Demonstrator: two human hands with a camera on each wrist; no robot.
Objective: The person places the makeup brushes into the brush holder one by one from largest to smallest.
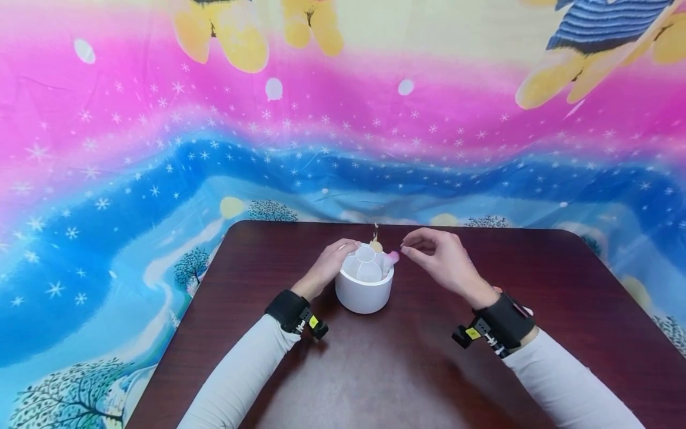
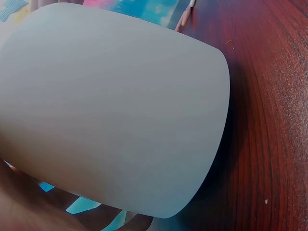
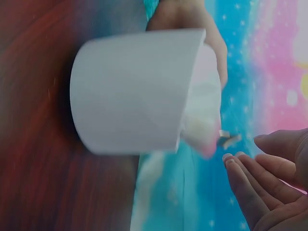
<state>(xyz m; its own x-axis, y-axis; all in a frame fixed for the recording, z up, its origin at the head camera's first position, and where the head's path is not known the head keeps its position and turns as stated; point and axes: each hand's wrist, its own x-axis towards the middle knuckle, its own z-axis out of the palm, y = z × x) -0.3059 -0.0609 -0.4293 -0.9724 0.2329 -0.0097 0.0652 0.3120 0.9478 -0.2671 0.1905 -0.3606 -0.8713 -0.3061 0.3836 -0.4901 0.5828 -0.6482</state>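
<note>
A white round desk organizer (image 1: 363,299) with clear dividers inside stands upright on the table. My left hand (image 1: 328,267) grips its left side, with the fingers over the rim. A small whitish thing with a pink end (image 1: 393,257) leans out over the organizer's right rim; its kind is blurred. Behind it, a gold-coloured piece (image 1: 376,245) sticks up at the back rim. My right hand (image 1: 443,261) hovers just right of the pink end, thumb and fingers apart in the right wrist view with nothing between them. The organizer's wall (image 2: 115,106) fills most of the left wrist view.
The dark red-brown wooden table (image 1: 482,381) has rounded far corners. Right behind it hangs a colourful printed cloth (image 1: 343,131) with snowflakes. Each wrist carries a black strap (image 1: 506,322) with a small camera.
</note>
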